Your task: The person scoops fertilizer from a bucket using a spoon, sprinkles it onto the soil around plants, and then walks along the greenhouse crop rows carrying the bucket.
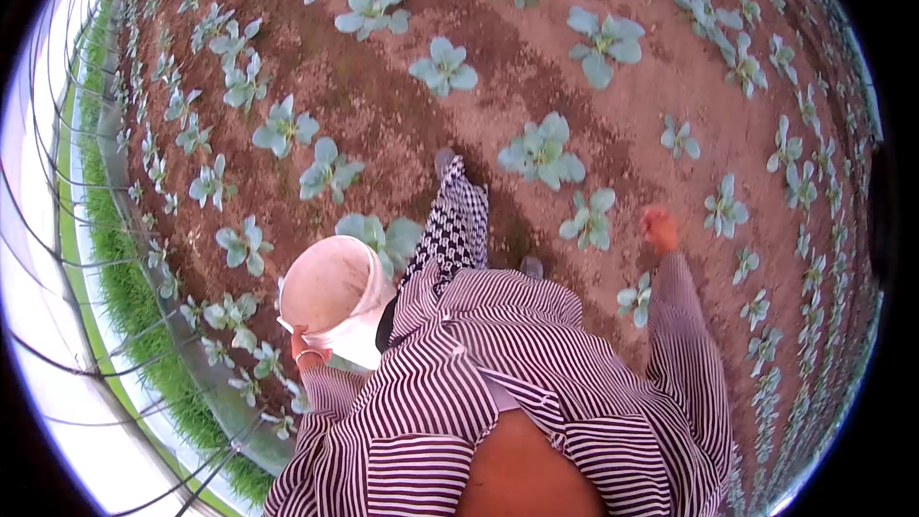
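A white bucket point(362, 327) is at my left side, tilted so that its mouth faces up toward me. The inside looks pale and stained; I cannot tell what, if anything, lies in it. My left hand point(308, 348), with a bangle on the wrist, is closed on the bucket's near rim. Out to the right, my right hand point(659, 228) hangs over bare soil with its fingers curled in. Whether something is inside those fingers is hidden. Closest to it is a leafy green seedling point(588, 219), a little to its left and apart from it.
Rows of broad-leaved plants point(543, 150) grow in the brown soil point(383, 115) ahead and on both sides. One large plant point(388, 235) stands just beyond the bucket. Along the left run a strip of grass point(129, 297) and a pale netted or framed wall point(38, 230).
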`<state>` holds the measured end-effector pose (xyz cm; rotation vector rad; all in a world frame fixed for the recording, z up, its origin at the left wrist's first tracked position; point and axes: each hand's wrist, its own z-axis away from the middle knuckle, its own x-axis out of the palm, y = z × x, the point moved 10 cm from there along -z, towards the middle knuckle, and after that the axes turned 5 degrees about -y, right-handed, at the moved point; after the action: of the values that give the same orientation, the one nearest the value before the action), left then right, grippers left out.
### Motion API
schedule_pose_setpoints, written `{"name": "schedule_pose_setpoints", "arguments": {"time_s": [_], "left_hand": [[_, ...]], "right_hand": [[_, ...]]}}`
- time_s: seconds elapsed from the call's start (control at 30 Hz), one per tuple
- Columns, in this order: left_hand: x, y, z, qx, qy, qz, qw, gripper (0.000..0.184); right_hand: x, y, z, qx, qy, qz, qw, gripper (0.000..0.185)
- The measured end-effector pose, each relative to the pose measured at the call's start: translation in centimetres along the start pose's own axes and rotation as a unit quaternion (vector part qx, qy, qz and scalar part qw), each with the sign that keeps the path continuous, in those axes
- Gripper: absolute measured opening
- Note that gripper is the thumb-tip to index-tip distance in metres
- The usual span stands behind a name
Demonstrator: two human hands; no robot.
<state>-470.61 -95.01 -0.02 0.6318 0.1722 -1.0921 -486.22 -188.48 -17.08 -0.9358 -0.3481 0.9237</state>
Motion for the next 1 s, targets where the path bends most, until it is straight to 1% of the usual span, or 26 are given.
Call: {"name": "schedule_pose_setpoints", "arguments": {"time_s": [0.03, 0.07, 0.1, 0.17, 0.2, 0.23, 0.27, 0.3, 0.33, 0.37, 0.4, 0.43, 0.53, 0.57, 0.6, 0.63, 0.67, 0.7, 0.73, 0.77, 0.8, 0.83, 0.87, 0.9, 0.93, 1.0], "left_hand": [[4.1, 1.4, -3.1, 0.04, -0.119, 0.049, 0.991, 0.076], [5.9, 2.7, -3.3, 0.044, -0.074, 0.054, 0.995, 0.074], [7.7, 3.9, -3.3, 0.047, -0.03, 0.058, 0.997, 0.072], [11.5, 6.7, -2.3, 0.061, 0.048, 0.042, 0.996, 0.066], [12.7, 8.1, -1.8, 0.069, 0.083, 0.015, 0.994, 0.063], [14.6, 9.5, -3.1, 0.08, 0.064, 0.035, 0.994, 0.059], [16.3, 10.4, -5.0, 0.092, 0.05, 0.055, 0.993, 0.056], [17.8, 11.6, -5.9, 0.105, 0.037, 0.073, 0.991, 0.053], [19.4, 13.8, -5.5, 0.116, 0.045, 0.079, 0.989, 0.051], [21.1, 15.9, -5.0, 0.128, 0.051, 0.084, 0.987, 0.049], [23.1, 18.0, -4.5, 0.14, 0.056, 0.09, 0.984, 0.046], [25.0, 20.1, -4.2, 0.163, 0.045, 0.1, 0.981, 0.041], [30.2, 25.0, -5.9, 0.146, 0.005, 0.128, 0.981, 0.052], [32.5, 26.9, -5.9, 0.166, -0.02, 0.171, 0.971, 0.052], [34.9, 28.8, -6.0, 0.172, -0.023, 0.197, 0.965, 0.049], [37.3, 31.0, -3.5, 0.178, -0.024, 0.224, 0.958, 0.046], [39.7, 32.9, -1.9, 0.184, -0.023, 0.251, 0.95, 0.043], [41.3, 34.3, -2.1, 0.169, -0.002, 0.255, 0.952, 0.048], [42.2, 35.1, -1.4, 0.16, 0.005, 0.248, 0.955, 0.049], [44.8, 36.4, -0.9, 0.153, 0.007, 0.251, 0.956, 0.05], [47.1, 38.8, -0.2, 0.15, 0.008, 0.248, 0.957, 0.051], [47.9, 40.4, 0.9, 0.141, 0.063, 0.217, 0.964, 0.06], [48.9, 42.1, 2.3, 0.126, 0.118, 0.185, 0.967, 0.069], [51.1, 44.2, 3.6, 0.128, 0.111, 0.21, 0.963, 0.072], [52.9, 45.6, 4.0, 0.129, 0.099, 0.237, 0.958, 0.075], [56.1, 48.2, 7.8, 0.097, 0.091, 0.258, 0.957, 0.08]], "right_hand": [[-0.1, 3.7, -2.7, -0.003, 0.011, 0.225, 0.974, 0.018], [4.3, 3.8, -1.9, -0.127, -0.055, 0.478, 0.867, 0.017], [8.7, 3.8, 0.2, -0.277, -0.038, 0.677, 0.681, 0.017], [12.0, 6.5, 2.9, -0.213, -0.148, 0.562, 0.785, 0.011], [17.8, -0.8, 7.9, -0.354, -0.253, 0.565, 0.701, 0.011], [20.7, -4.0, 9.0, -0.366, -0.308, 0.491, 0.728, 0.015], [21.5, -3.4, 6.9, -0.243, -0.345, 0.464, 0.779, 0.014], [21.9, -3.8, 4.4, -0.092, -0.343, 0.382, 0.853, 0.013], [21.6, -3.8, 2.2, 0.049, -0.3, 0.285, 0.909, 0.011], [20.4, -3.3, 0.4, 0.209, -0.206, 0.126, 0.948, 0.01], [19.7, -2.9, -0.4, 0.354, -0.1, -0.042, 0.929, 0.01], [19.8, -8.8, -2.4, 0.302, 0.001, -0.02, 0.953, 0.013], [17.4, -9.6, -13.1, 0.245, -0.039, -0.007, 0.969, 0.013], [18.8, -11.8, -17.1, 0.17, -0.11, 0.078, 0.976, 0.025], [18.5, -12.1, -20.3, 0.196, -0.068, 0.039, 0.977, 0.027], [19.1, -13.5, -23.0, 0.221, -0.028, 0.0, 0.975, 0.029], [18.8, -13.3, -26.4, 0.248, 0.008, -0.037, 0.968, 0.032], [20.6, -13.8, -30.8, 0.238, -0.104, -0.08, 0.962, 0.03], [22.1, -15.5, -32.5, 0.262, -0.148, -0.187, 0.935, 0.027], [23.0, -17.8, -36.3, 0.277, -0.194, -0.289, 0.896, 0.025], [23.6, -19.9, -39.4, 0.257, -0.258, -0.225, 0.904, 0.024], [23.3, -20.6, -43.0, 0.227, -0.319, -0.159, 0.906, 0.024], [24.5, -24.1, -45.6, 0.19, -0.374, -0.096, 0.903, 0.024], [23.8, -27.7, -50.2, 0.161, -0.281, -0.038, 0.945, 0.023], [23.6, -33.6, -53.1, 0.124, -0.183, 0.021, 0.975, 0.022], [22.9, -42.6, -55.9, 0.139, -0.103, 0.015, 0.985, 0.016]]}}
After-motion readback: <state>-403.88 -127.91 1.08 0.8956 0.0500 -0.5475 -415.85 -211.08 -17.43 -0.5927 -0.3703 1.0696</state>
